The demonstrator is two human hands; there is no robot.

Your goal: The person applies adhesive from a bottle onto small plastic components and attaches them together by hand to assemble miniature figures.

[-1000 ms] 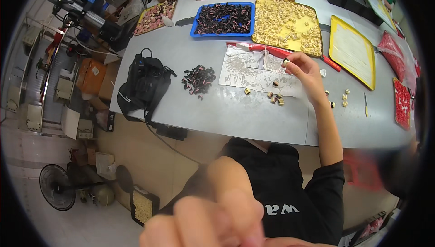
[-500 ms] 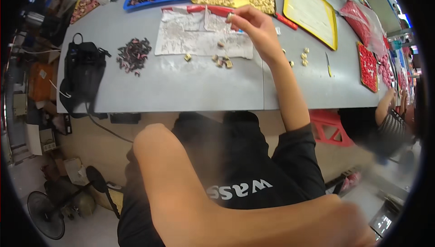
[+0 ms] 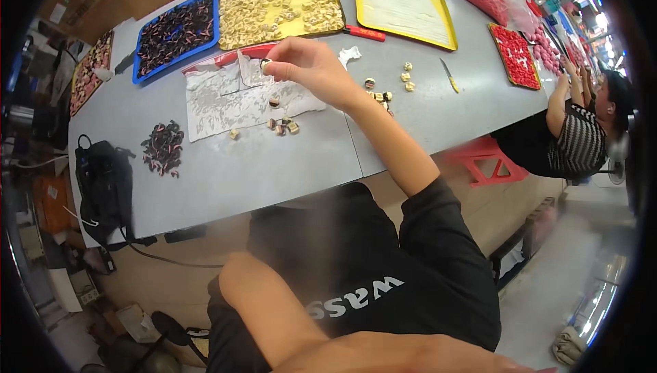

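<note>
Fingers [image 3: 286, 48] of the right hand [image 3: 318, 68] are pinched narrowly on a small cream-and-dark piece [image 3: 265, 65], which is held over the rear part of a white sheet [image 3: 205, 116]. The wrist is lightly bent, and the right forearm [image 3: 393, 144] is stretched over the front edge of the grey table [image 3: 260, 178]. The left arm [image 3: 270, 308] is sharply bent and cut off at the bottom of the view; whether its fingers are spread or closed cannot be told.

Similar loose pieces [image 3: 282, 126] are scattered by the sheet's front border. To its left, dark curved bits [image 3: 163, 148] are heaped. The front left corner of the surface is occupied by a black bag [image 3: 102, 185]. Toward the rear edge, a blue tray [image 3: 215, 20] and a pale-coated yellow tray [image 3: 404, 7] are set out. Farther right, a small knife [image 3: 450, 75] is laid down. Beyond the front edge, a red stool [image 3: 482, 157] and another person [image 3: 578, 137] are seen.
</note>
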